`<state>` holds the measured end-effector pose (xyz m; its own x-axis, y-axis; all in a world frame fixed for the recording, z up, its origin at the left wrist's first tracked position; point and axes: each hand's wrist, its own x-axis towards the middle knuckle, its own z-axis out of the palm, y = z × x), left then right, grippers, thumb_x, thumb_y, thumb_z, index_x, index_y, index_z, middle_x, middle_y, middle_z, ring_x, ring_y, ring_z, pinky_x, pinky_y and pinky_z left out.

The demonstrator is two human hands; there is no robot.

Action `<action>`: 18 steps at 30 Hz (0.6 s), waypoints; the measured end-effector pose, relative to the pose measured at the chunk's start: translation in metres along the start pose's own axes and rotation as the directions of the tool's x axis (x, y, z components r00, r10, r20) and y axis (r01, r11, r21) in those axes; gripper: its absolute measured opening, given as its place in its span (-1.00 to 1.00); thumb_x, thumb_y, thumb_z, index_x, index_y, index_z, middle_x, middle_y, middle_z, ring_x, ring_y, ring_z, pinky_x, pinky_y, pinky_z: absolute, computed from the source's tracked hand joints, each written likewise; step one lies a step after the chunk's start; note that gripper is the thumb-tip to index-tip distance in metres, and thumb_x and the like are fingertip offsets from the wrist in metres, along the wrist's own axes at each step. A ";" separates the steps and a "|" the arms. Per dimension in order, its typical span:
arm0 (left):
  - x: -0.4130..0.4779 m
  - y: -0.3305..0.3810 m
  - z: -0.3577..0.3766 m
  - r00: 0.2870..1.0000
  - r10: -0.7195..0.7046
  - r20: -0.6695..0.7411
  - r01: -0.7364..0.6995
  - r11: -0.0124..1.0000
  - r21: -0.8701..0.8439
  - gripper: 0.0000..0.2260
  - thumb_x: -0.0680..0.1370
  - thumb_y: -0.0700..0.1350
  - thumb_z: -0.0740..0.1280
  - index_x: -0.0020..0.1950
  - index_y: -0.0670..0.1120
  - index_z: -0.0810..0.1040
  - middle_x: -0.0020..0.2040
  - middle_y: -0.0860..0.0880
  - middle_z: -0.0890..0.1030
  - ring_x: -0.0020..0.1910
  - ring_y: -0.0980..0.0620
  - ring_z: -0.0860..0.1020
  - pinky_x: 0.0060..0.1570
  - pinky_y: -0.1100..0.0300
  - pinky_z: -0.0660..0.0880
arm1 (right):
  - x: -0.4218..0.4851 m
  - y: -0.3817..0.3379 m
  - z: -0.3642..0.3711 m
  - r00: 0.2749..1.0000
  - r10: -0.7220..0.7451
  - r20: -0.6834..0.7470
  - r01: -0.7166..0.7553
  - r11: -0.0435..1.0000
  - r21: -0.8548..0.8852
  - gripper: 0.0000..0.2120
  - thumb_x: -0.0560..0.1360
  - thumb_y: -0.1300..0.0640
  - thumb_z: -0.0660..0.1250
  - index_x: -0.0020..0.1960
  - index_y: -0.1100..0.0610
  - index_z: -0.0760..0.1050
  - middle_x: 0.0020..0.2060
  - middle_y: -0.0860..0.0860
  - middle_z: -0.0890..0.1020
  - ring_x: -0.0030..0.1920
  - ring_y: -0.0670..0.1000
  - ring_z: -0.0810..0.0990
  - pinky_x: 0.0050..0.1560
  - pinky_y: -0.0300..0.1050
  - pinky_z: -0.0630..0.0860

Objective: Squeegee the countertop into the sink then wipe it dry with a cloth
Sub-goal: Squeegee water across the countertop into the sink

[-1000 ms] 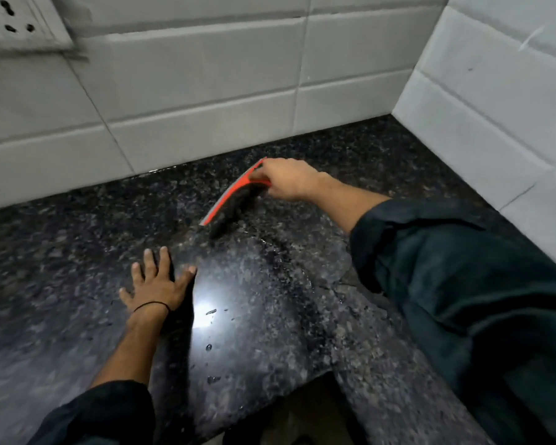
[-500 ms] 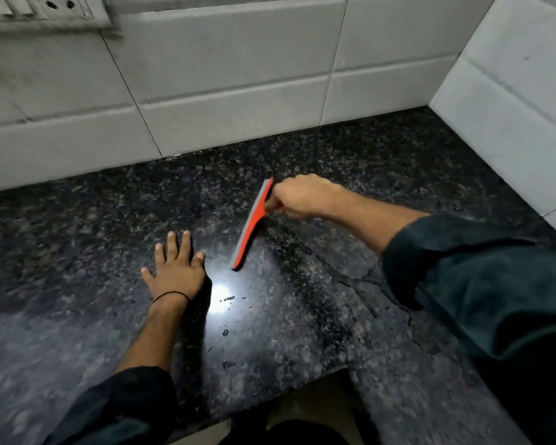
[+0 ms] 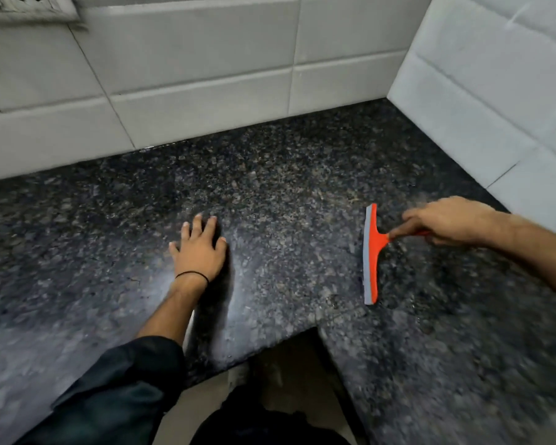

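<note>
A dark speckled granite countertop point(image 3: 286, 187) fills an L-shaped corner. My right hand point(image 3: 446, 221) grips the handle of an orange squeegee point(image 3: 370, 252), whose grey rubber blade stands on the stone, running front to back at the right of the corner. My left hand point(image 3: 199, 248) lies flat on the counter, palm down and fingers spread, a thin black band on its wrist. It holds nothing. No sink or cloth is in view.
White tiled walls point(image 3: 206, 75) close the counter at the back and the right point(image 3: 495, 91). A switch plate point(image 3: 29, 8) sits at the top left. The counter's inner corner edge point(image 3: 315, 329) drops to the floor in front of me.
My right hand has drawn the squeegee from beside the back wall toward me and to the right. The blade now lies front to back. My left hand stays flat on the counter.
</note>
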<state>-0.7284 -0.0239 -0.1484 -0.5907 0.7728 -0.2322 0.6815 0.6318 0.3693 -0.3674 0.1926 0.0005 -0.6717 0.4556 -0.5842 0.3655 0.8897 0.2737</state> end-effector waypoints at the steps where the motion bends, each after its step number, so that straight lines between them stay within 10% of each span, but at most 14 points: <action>1: -0.004 0.009 0.004 0.999 0.039 0.019 -0.039 0.999 0.012 -0.49 0.63 0.11 0.11 0.58 0.10 0.13 0.62 0.02 0.04 0.59 -0.10 -0.02 0.46 -0.31 0.00 | -0.002 0.001 -0.001 1.000 0.005 -0.014 -0.005 1.000 0.006 -0.42 0.53 0.10 0.21 0.40 -0.44 0.23 0.19 -0.23 0.48 0.21 -0.07 0.54 0.03 -0.13 0.47; 8: -0.020 0.094 0.036 0.930 0.303 0.208 -0.331 0.936 0.116 -0.41 0.61 0.24 0.10 0.60 0.14 0.03 0.63 0.08 -0.05 0.60 -0.07 -0.11 0.47 -0.27 -0.03 | 0.031 0.017 -0.030 0.967 0.183 -0.179 -0.107 0.923 0.369 -0.51 0.52 0.16 0.28 0.38 -0.23 0.44 0.08 0.04 0.55 0.13 0.11 0.57 0.03 -0.08 0.45; 18: -0.005 0.125 0.054 0.895 0.169 0.413 -0.241 0.962 0.128 -0.22 0.52 0.35 0.20 0.57 0.25 -0.20 0.59 0.15 -0.29 0.59 -0.05 -0.23 0.47 -0.28 -0.01 | 0.121 0.012 -0.051 0.921 0.352 -0.167 -0.226 0.832 0.506 -0.59 0.53 0.20 0.21 0.29 -0.14 0.52 0.17 0.05 0.59 0.15 0.16 0.58 0.01 -0.03 0.46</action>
<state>-0.6167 0.0544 -0.1492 -0.2349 0.8234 -0.5165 0.8532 0.4293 0.2962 -0.4776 0.2603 -0.0280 -0.5976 0.7375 -0.3147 0.7822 0.6224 -0.0268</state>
